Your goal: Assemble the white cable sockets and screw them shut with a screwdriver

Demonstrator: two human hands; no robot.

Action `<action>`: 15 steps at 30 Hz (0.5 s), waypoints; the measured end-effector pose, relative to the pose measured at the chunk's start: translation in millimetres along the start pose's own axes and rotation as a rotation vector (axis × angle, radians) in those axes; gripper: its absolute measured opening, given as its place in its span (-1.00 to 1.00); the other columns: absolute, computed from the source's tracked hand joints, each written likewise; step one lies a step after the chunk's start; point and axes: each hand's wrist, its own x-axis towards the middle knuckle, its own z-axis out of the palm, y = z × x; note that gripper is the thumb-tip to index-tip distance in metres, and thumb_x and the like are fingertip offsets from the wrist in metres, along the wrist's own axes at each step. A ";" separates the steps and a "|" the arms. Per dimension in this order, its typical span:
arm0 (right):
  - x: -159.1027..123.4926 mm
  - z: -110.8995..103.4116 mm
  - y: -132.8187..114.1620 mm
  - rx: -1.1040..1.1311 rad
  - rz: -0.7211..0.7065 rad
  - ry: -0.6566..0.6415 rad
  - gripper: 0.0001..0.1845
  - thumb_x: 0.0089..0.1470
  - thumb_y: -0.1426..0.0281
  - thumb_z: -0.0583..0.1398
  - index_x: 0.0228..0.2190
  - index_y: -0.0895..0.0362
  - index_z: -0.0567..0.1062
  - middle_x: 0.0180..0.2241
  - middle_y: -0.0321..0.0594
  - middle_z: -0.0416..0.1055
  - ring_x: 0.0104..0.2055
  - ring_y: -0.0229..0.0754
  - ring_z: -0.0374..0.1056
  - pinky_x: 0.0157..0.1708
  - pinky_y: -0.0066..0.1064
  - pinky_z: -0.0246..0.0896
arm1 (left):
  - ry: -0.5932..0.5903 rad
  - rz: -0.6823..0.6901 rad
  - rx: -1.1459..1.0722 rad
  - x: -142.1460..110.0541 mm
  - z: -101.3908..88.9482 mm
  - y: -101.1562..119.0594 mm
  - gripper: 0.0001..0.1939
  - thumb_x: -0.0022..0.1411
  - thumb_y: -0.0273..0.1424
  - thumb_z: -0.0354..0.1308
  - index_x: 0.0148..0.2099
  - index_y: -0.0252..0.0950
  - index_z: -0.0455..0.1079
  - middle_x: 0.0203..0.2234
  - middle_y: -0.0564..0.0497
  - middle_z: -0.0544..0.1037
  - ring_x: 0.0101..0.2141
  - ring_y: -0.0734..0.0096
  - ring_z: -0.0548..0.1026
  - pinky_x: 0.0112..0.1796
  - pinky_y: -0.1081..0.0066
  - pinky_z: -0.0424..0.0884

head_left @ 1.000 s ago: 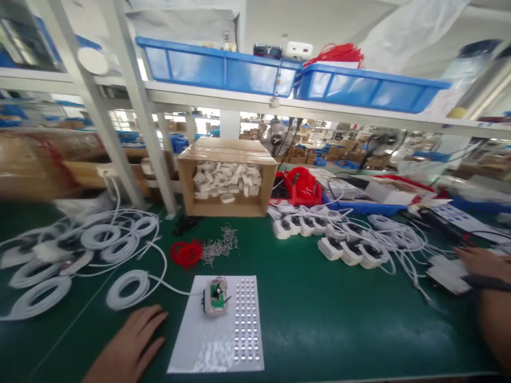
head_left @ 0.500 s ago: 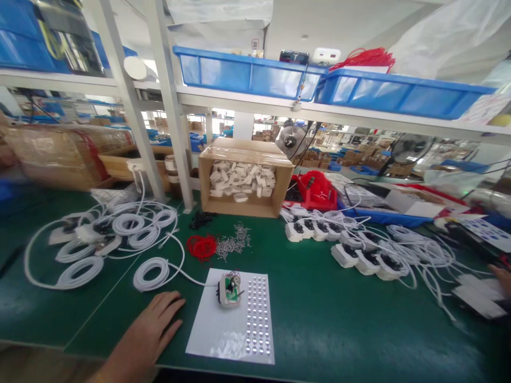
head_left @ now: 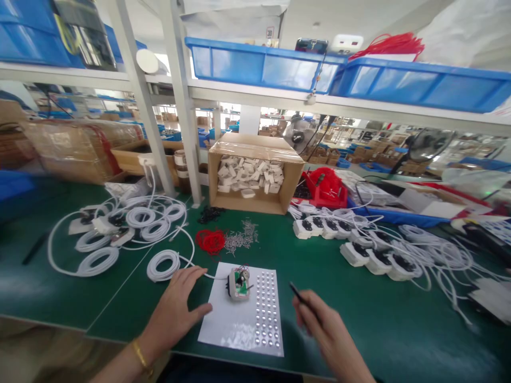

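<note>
My left hand lies flat on the green table with its fingers spread, thumb touching the left edge of a white sheet. On that sheet sits a small open white module with a green circuit board, joined to a coiled white cable. Rows of small clear dots cover the sheet's right side. My right hand is closed around a thin black tool, its tip pointing up-left, right of the sheet.
A cardboard box of white plastic parts stands behind. Red wire bundle and a pile of small metal pieces lie before it. White cable coils at left, white modules with cables at right. Blue bins on shelf.
The view has swung left and down. My right hand came in from the far right to beside the sheet, now holding the black tool. My left hand moved up to the sheet's edge.
</note>
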 end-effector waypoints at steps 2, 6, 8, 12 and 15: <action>48.9 -0.2 1.0 -0.297 -0.001 0.201 -0.61 0.16 0.07 -0.02 -0.40 0.11 0.35 -0.53 -0.30 0.29 -0.50 -0.26 0.20 -0.50 -0.44 0.13 | -0.093 0.002 -0.075 17.7 4.9 17.7 -0.27 -0.04 -0.20 0.28 0.19 -0.24 0.19 0.11 -0.14 0.29 0.13 -0.01 0.19 0.11 -0.02 0.17; 169.0 5.8 7.8 -0.759 0.071 0.279 -0.53 0.22 0.12 -0.11 -0.48 0.17 0.37 -0.53 -0.25 0.32 -0.46 -0.24 0.27 -0.46 -0.45 0.09 | -0.219 -0.027 -0.199 47.0 14.3 47.4 -0.14 -0.07 -0.20 0.30 0.25 -0.29 0.08 0.16 -0.18 0.23 0.16 0.03 0.16 0.14 0.05 0.11; 226.0 13.9 10.1 -0.809 0.047 0.239 -0.64 0.21 0.21 -0.03 -0.40 0.17 0.43 -0.38 -0.17 0.39 -0.36 -0.22 0.33 -0.39 -0.45 0.12 | -0.282 -0.078 -0.230 55.8 18.0 53.0 -0.12 -0.09 -0.21 0.32 0.25 -0.29 0.08 0.15 -0.18 0.25 0.14 0.02 0.20 0.13 0.07 0.15; 318.1 32.9 11.9 -0.903 0.021 0.180 -0.61 0.16 0.45 0.07 0.04 0.10 0.28 0.05 -0.02 0.23 -0.16 -0.18 0.36 -0.20 -0.38 0.19 | -0.391 -0.075 -0.232 61.0 37.5 44.7 -0.11 -0.16 -0.25 0.36 0.23 -0.27 0.13 0.07 -0.17 0.38 0.06 -0.03 0.33 0.03 0.11 0.31; 365.5 42.7 17.0 -0.967 0.043 0.142 -0.54 0.17 0.36 0.10 0.10 0.12 0.20 0.06 -0.04 0.21 -0.12 -0.13 0.34 -0.15 -0.22 0.28 | -0.214 0.010 -0.172 54.9 69.8 34.1 -0.40 0.04 -0.34 0.23 0.16 -0.20 0.24 -0.12 -0.09 0.53 -0.10 0.15 0.48 -0.08 0.29 0.42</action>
